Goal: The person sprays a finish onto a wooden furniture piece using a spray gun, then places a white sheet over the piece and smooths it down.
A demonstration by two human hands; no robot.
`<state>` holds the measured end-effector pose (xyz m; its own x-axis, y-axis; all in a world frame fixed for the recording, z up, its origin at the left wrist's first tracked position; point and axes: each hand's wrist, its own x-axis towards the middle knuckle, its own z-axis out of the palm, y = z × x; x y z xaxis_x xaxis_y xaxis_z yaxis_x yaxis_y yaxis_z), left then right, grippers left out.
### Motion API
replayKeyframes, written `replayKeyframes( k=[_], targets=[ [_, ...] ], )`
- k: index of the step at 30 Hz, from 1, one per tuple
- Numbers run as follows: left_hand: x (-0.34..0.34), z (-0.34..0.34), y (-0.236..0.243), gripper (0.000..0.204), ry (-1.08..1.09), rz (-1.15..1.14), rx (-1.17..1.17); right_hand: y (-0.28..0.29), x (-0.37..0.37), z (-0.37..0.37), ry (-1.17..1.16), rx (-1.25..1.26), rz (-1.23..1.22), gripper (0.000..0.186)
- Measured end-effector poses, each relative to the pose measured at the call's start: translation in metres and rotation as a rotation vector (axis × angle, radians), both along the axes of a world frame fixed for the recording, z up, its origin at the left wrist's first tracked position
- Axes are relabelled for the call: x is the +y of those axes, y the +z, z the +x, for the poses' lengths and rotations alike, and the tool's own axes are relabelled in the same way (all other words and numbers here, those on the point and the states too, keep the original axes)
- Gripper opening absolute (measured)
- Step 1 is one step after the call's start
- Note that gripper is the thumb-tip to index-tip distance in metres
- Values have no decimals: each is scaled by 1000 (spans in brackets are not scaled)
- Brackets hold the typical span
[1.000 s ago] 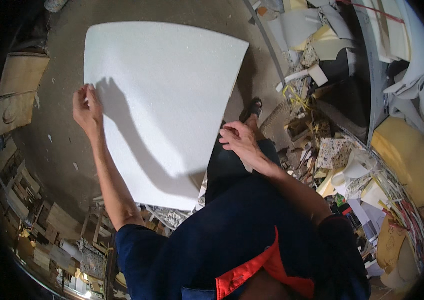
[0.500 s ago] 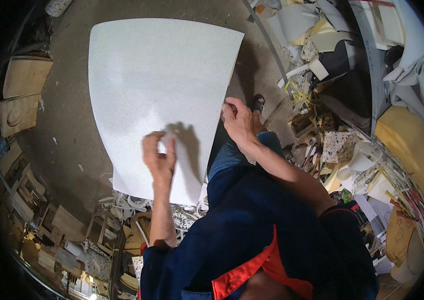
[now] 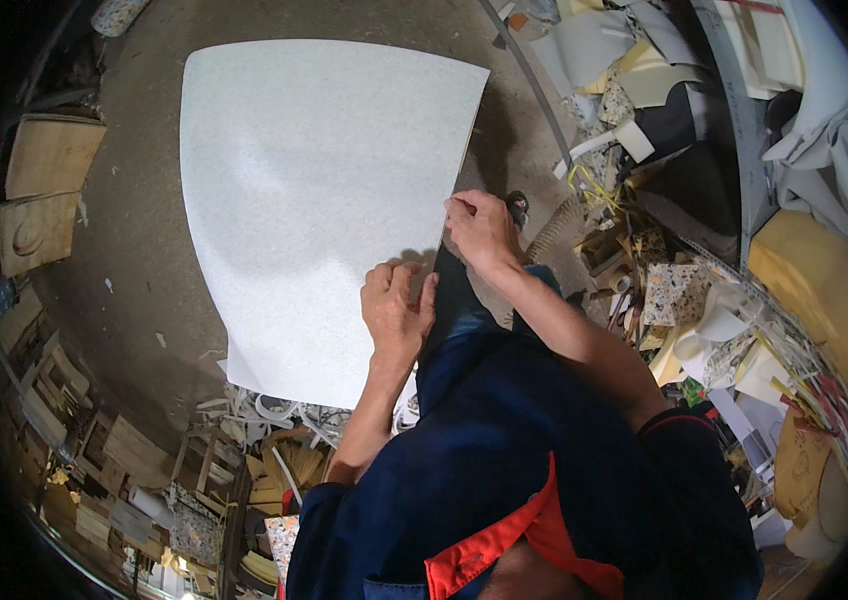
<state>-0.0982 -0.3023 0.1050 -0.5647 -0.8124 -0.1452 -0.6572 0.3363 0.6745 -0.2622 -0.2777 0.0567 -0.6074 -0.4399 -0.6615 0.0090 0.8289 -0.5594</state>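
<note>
A large white sheet (image 3: 314, 200) with a faintly speckled face lies in front of me, one corner rounded at the far left. My right hand (image 3: 484, 232) is at the sheet's right edge, thumb and fingers closed together on that edge. Lower on the same side, my left hand (image 3: 399, 312) rests over the sheet close to its edge, fingers bent and apart, and I see nothing held in it. The undersides of the left fingers are hidden.
Offcuts of foam and sheet (image 3: 584, 60) are heaped at the far right, with a yellow foam block (image 3: 819, 290) nearer. Wooden pieces (image 3: 54, 155) lie on the left. My leg and shoe (image 3: 517, 208) are beside the sheet's right edge.
My left hand has moved right across the sheet, from its middle to near the right edge and closer to my right hand. The right hand has stayed nearly in place.
</note>
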Motion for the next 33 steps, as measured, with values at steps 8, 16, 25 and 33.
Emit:
replayKeyframes(
  k=[8, 16, 25, 33],
  targets=[
    [0, -16, -2, 23, 22, 39, 53, 12, -13, -4, -63, -56, 24, 25],
    [-49, 7, 1, 16, 89, -108, 167, 31, -12, 13, -314, -334, -344, 18],
    [-117, 16, -11, 23, -25, -184, 75, 25, -20, 23, -613, -823, -547, 33],
    [-165, -24, -52, 70, -646, -412, -250, 7, 3, 16, -537, -651, -431, 21]
  ],
)
